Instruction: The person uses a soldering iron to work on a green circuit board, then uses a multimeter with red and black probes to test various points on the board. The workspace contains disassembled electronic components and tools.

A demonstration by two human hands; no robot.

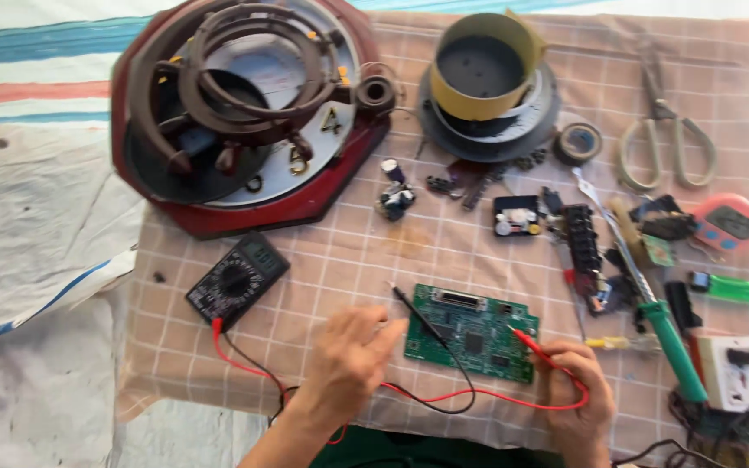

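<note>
**Two probes on a green circuit board**

The right hand [576, 392] pinches the red probe [537, 347], its tip on the green circuit board [472, 332]. The left hand [350, 360], fingers loosely curled, holds the black probe [418, 314] by the board's left edge. Both leads trail to the black multimeter [237, 279] on the checked cloth [348, 251].
</note>
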